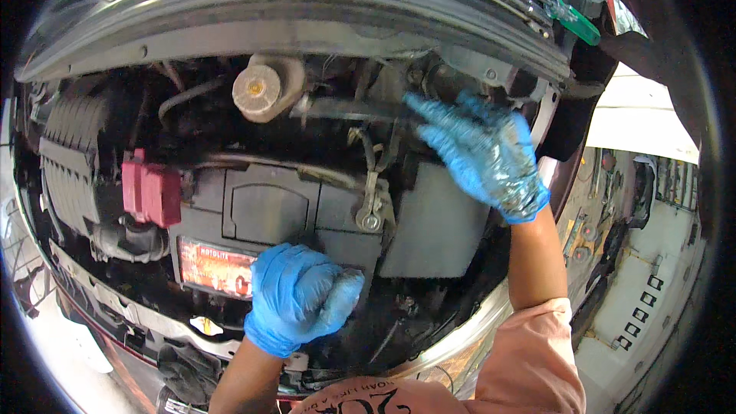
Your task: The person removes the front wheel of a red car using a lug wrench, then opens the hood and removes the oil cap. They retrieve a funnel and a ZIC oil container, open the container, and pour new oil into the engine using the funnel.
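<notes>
Both my hands wear blue gloves over an open engine bay. My left hand (299, 300) is closed at the front edge of the dark grey car battery (270, 199), beside its orange-red label (217, 267). Whatever its curled fingers may hold is hidden. My right hand (491, 155), its glove smeared dark and wet, reaches toward the far right of the bay with fingers stretched out. I see nothing in its grasp. A metal cable clamp (371, 219) sits on the battery's right terminal, and a red cover (151, 190) is over the left one.
Behind the battery stands a reservoir with a round pale cap (256, 90). A ribbed black housing (70, 165) fills the left side. A green-handled screwdriver (576, 23) lies on the ledge at the back right. Tools (602, 192) lie beyond the car's right side.
</notes>
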Available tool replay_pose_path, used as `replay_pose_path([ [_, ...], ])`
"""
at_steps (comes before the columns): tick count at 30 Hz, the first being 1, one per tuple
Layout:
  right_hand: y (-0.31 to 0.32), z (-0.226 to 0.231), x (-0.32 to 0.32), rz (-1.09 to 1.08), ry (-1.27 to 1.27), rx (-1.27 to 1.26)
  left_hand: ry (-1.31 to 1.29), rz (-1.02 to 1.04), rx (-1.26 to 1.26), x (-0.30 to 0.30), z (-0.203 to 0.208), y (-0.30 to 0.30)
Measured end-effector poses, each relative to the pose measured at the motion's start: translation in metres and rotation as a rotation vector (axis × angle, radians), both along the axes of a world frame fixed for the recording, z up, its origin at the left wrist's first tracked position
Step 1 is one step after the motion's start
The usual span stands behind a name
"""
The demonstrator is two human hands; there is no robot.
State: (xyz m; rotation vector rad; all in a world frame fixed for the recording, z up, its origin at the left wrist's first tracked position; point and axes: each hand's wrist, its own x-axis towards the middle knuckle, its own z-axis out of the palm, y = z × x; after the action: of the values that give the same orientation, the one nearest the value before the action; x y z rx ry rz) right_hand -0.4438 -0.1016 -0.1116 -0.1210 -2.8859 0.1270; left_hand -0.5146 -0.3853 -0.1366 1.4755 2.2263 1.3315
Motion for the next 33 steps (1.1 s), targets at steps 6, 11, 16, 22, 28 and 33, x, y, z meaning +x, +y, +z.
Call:
replay_pose_path([
  [6,0.004,0.014,0.004,-0.025,-0.15,-0.015,-0.201,-0.044,0.01,-0.004,-0.008,-0.003],
  [11,-0.005,0.031,0.011,-0.159,-0.354,-0.012,-0.301,-0.065,-0.124,-0.006,-0.003,-0.006],
  [16,-0.015,0.05,0.026,-0.2,-0.491,-0.154,-0.319,-0.069,-0.041,-0.013,0.013,0.009],
  [22,-0.013,0.033,0.048,-0.104,-0.624,0.256,-0.2,0.116,-0.223,-0.029,0.024,0.043],
  [28,-0.021,0.036,0.038,0.024,-0.384,0.343,0.272,0.007,-0.7,-0.089,0.026,0.113],
  [33,-0.024,0.036,0.044,0.104,-0.345,0.373,0.37,-0.149,-0.777,-0.12,-0.03,0.13],
])
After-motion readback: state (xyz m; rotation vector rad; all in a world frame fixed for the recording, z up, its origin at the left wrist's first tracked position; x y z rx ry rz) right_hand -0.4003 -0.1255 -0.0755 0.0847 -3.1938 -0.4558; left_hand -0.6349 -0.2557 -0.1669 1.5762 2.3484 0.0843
